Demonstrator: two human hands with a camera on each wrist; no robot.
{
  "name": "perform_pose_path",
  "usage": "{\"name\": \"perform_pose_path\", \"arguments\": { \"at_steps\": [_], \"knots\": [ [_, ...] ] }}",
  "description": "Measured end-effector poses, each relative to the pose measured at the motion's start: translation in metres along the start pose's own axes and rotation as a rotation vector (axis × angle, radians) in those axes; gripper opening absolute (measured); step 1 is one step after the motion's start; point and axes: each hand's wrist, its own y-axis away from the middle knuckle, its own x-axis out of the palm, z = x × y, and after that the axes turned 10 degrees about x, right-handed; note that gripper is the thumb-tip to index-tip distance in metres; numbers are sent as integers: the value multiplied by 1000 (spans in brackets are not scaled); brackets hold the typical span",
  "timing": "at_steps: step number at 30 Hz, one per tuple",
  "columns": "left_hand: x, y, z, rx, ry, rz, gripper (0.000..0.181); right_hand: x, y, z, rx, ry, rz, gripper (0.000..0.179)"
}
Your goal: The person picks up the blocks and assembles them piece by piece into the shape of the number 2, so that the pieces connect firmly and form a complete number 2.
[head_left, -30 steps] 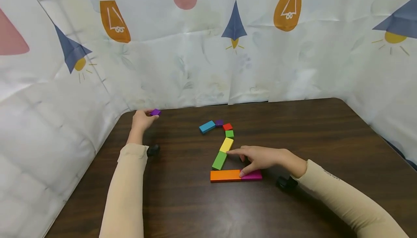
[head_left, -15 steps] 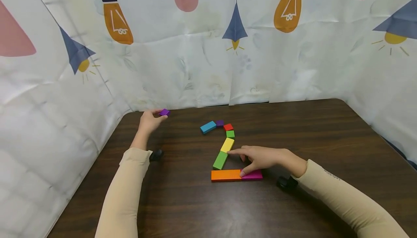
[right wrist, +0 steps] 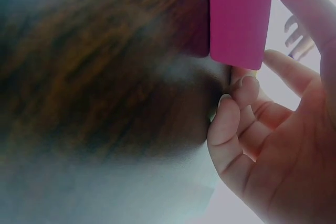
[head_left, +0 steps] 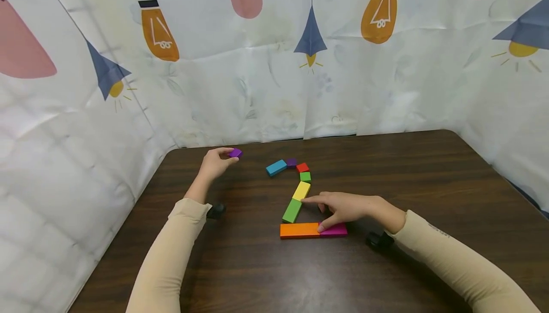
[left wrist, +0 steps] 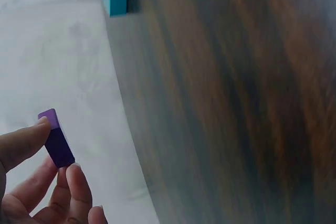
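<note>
In the head view my left hand (head_left: 215,164) pinches a small purple block (head_left: 236,153) between thumb and fingers, above the table's far left part. The left wrist view shows that purple block (left wrist: 58,141) held at its two ends. My right hand (head_left: 343,206) reaches over a line of blocks. Its index fingertip touches near the joint of the yellow block (head_left: 302,190) and the long green block (head_left: 292,211). The thumb rests where the orange block (head_left: 299,230) meets the magenta block (head_left: 336,230). Its remaining fingers are bent beneath the palm, beside the magenta block in the right wrist view.
Up the line lie a small green block (head_left: 305,177), a red block (head_left: 302,167), a dark purple block (head_left: 291,163) and a blue block (head_left: 276,167). The dark wooden table (head_left: 407,170) ends at a patterned white cloth (head_left: 266,84) behind and left.
My left hand has moved right along the table's far side with the purple block, closer to the blue block. My right hand has stayed on the blocks.
</note>
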Motion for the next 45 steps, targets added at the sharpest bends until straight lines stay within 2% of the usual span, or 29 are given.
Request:
{"name": "perform_pose_path", "arguments": {
  "at_steps": [8, 19, 32, 37, 45],
  "knots": [
    [13, 6, -14, 2, 21, 49, 47, -1, 1, 1, 10, -3, -1, 80],
    [28, 11, -20, -21, 73, 94, 45, 1, 1, 1, 2, -13, -7, 80],
    [45, 11, -26, -43, 24, 155, 42, 0, 2, -1, 0, 0, -8, 80],
    [47, 12, -29, -68, -3, 183, 41, 0, 2, 0, 0, -5, -8, 80],
    [49, 13, -33, -74, -29, 214, 38, -1, 2, 0, 2, 5, -6, 80]
  ]
}}
